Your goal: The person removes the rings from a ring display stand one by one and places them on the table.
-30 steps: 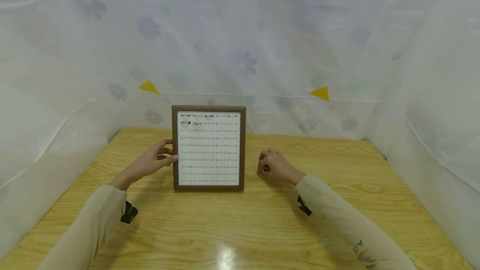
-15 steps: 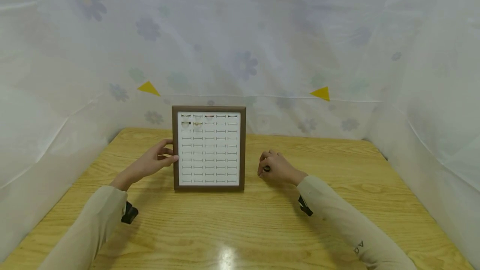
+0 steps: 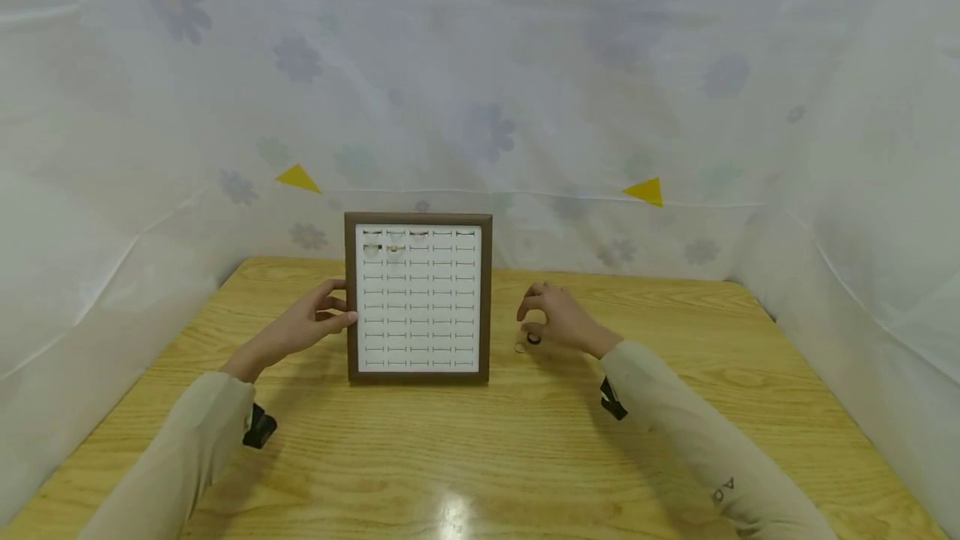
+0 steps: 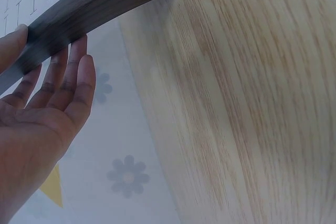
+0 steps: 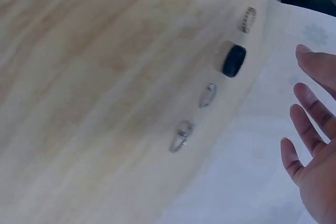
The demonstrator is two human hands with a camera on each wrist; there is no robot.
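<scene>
Lifting off the worktop (image 3: 525, 440), the right hand (image 3: 558, 319) now hovers with fingers spread and empty above the black ring (image 3: 533, 339) it covered a moment ago. The left hand (image 3: 303, 325), fingers straight, rests against the ring tray (image 3: 417, 297)'s left frame.

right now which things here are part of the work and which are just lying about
In hand:
ring display frame, steadied by the left hand
black ring and three thin rings on the table, under the open right hand

Just around:
flowered curtain
yellow pennants
</scene>
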